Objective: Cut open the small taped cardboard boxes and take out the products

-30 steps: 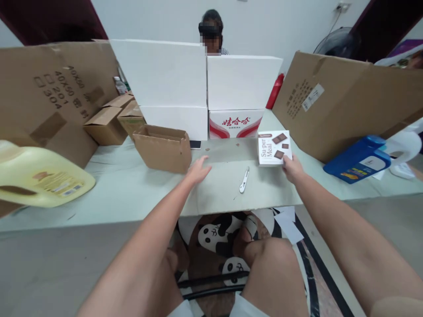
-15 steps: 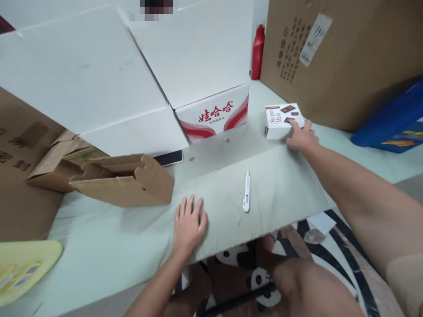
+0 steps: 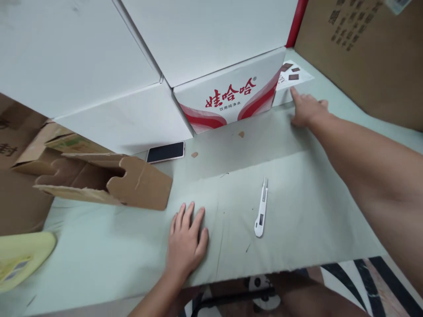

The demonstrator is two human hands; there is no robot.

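My left hand point(image 3: 187, 237) lies flat on the pale green table cloth point(image 3: 307, 207), fingers spread, holding nothing. It rests just in front of an open brown cardboard box point(image 3: 132, 185) lying on its side. My right hand point(image 3: 306, 110) reaches far forward, and its outstretched finger touches the near edge of a small white snack box point(image 3: 294, 77) printed with chocolate pieces. The snack box lies flat against the right side of a white carton with red lettering point(image 3: 231, 94). A white utility knife point(image 3: 261, 211) lies on the cloth between my hands, untouched.
Large white cartons point(image 3: 99, 57) are stacked at the back. A dark phone point(image 3: 165, 152) lies by them. A big brown carton point(image 3: 363, 48) stands at the right with a red bottle point(image 3: 297, 20) beside it. A yellow jug point(image 3: 20, 259) lies at the left edge.
The view has moved closer and lower. My right hand let go of the snack box's side and slid it back beside the lettered carton. My left hand stayed flat.
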